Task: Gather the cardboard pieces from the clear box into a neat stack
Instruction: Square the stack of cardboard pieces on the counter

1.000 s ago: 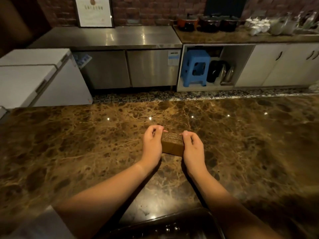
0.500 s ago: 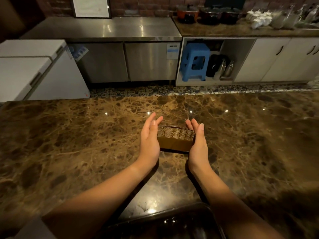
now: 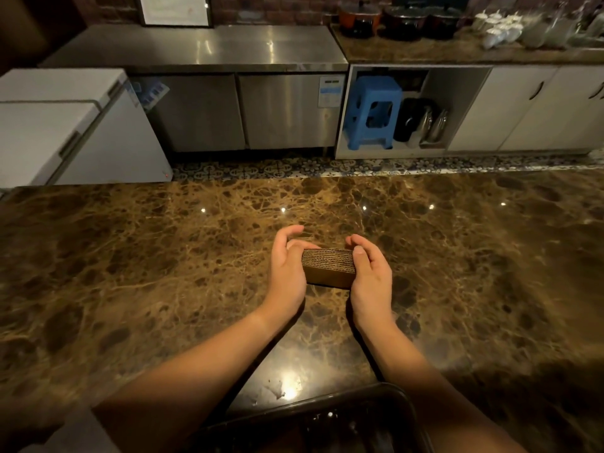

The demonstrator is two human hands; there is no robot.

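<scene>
A stack of brown cardboard pieces point(image 3: 328, 268) stands on edge on the marble counter point(image 3: 163, 256), its corrugated edges facing up. My left hand point(image 3: 287, 269) presses against the stack's left end, fingers curled over the far side. At the right end, my right hand point(image 3: 371, 276) holds it with the thumb on top and fingers curled behind. The clear box point(image 3: 327, 420) lies at the bottom edge of the view, between my forearms; its inside is too dark to read.
Beyond the counter's far edge runs a tiled floor, with a white chest freezer point(image 3: 65, 125) at left, steel cabinets point(image 3: 242, 109) in the middle and a blue stool point(image 3: 372, 112) in an open shelf. Pots point(image 3: 359, 18) and white crockery point(image 3: 500, 27) sit on the back counter.
Half a second ago my hands were flat with straight fingers beside the stack. Now the fingers curl around its ends and the right thumb rests on top.
</scene>
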